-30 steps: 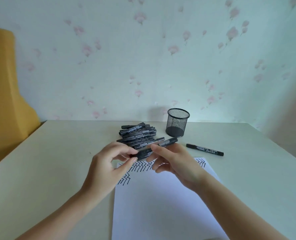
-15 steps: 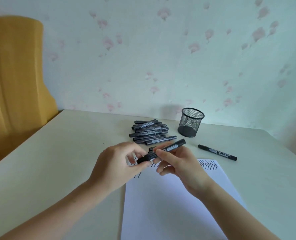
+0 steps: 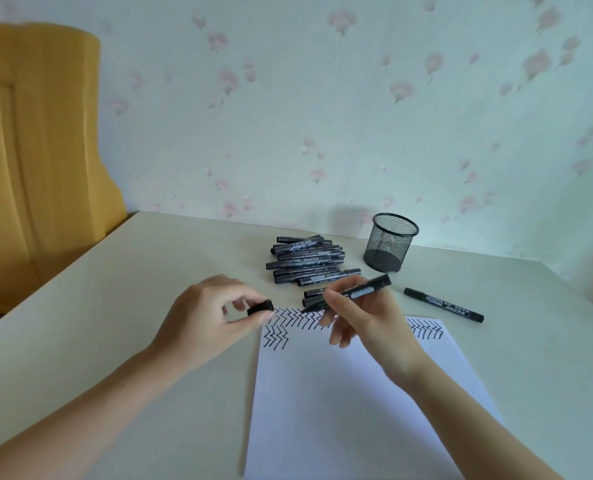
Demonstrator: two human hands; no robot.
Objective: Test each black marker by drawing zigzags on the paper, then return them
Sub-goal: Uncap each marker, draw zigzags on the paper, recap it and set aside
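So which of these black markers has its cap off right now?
The marker in the right hand, its bare tip showing above the paper. Its cap is pinched in the left hand.

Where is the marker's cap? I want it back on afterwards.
In the head view, the left hand pinches the cap just left of the paper's top-left corner.

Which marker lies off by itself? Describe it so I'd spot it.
Find the black mesh cup at the table's far edge. Just right of it, beyond the paper's far right corner, lies the lone marker. Unlike the marker pile left of the cup, it lies alone, capped.
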